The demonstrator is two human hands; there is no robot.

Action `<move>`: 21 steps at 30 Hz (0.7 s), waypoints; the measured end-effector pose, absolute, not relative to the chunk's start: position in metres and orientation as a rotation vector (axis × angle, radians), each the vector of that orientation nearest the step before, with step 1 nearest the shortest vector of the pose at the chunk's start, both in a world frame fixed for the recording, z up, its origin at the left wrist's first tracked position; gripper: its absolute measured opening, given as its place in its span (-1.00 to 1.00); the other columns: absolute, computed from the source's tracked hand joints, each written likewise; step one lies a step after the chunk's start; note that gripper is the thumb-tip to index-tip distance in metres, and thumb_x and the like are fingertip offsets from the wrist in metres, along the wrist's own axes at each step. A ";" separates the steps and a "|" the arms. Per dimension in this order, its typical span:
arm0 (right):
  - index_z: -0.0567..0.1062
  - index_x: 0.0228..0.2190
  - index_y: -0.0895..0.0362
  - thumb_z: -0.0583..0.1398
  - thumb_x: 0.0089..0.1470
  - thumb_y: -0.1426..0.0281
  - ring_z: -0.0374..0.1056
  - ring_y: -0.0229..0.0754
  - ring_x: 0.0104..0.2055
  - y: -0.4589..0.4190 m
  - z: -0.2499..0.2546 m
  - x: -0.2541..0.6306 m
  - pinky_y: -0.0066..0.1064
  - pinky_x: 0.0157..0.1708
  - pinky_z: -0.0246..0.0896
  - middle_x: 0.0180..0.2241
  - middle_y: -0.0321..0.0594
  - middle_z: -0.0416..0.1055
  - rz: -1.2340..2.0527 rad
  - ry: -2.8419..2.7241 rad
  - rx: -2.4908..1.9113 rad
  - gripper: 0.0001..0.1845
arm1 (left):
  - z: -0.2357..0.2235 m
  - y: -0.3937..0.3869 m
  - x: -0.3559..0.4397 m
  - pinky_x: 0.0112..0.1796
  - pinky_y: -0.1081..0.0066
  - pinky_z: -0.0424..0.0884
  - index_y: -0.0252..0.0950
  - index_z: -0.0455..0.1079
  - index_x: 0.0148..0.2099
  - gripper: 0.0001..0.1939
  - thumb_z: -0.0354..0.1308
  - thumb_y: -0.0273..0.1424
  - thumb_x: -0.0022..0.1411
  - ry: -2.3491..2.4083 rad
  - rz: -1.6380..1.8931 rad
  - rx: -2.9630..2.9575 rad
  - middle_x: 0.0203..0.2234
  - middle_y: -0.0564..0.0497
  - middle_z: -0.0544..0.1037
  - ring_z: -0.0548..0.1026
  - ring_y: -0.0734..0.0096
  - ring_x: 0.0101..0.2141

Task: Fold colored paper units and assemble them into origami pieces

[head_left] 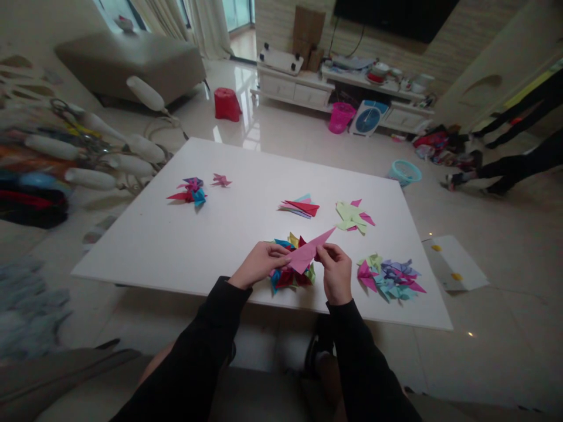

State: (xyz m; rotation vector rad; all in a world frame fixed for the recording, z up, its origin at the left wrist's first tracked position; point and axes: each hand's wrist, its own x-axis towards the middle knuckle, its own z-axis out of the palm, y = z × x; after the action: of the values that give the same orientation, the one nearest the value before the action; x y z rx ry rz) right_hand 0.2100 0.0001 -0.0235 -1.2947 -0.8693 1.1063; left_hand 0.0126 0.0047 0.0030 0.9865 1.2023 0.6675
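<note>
A folded pink paper plane (pixel 310 251) is held up between my two hands, its point toward the upper right. My left hand (pixel 263 262) pinches its left end. On the other side, my right hand (pixel 335 271) grips the lower right edge between thumb and fingers. Beneath it lies a pile of shiny multicoloured folded papers (pixel 294 278), partly hidden by the plane and my hands. Just beyond is a small stack of flat paper planes (pixel 300 206), with a red one on top.
The white table (pixel 229 234) also carries pale green and pink folded papers (pixel 353 217), a mixed pile (pixel 391 278) at right, and colourful origami (pixel 192 192) at far left. A blue basket (pixel 404 172) stands past the right edge. Someone's legs (pixel 519 161) show at far right.
</note>
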 end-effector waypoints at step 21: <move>0.59 -0.34 0.17 0.16 0.18 0.35 0.45 -0.09 -0.25 0.120 0.004 0.214 -0.33 -0.23 0.30 -0.28 -0.07 0.58 0.168 -1.831 -1.671 -0.78 | -0.002 0.003 -0.007 -0.28 0.43 0.39 -0.27 0.60 -0.17 -0.81 0.20 -0.38 0.20 1.565 0.769 1.461 -0.42 -0.02 0.63 0.55 0.37 -0.38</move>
State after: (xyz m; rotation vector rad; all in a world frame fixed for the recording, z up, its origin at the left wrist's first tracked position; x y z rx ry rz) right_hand 0.2138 0.1197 0.0035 -1.6706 -1.8313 0.1676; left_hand -0.0068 0.0031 -0.0018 1.4613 1.5655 0.7686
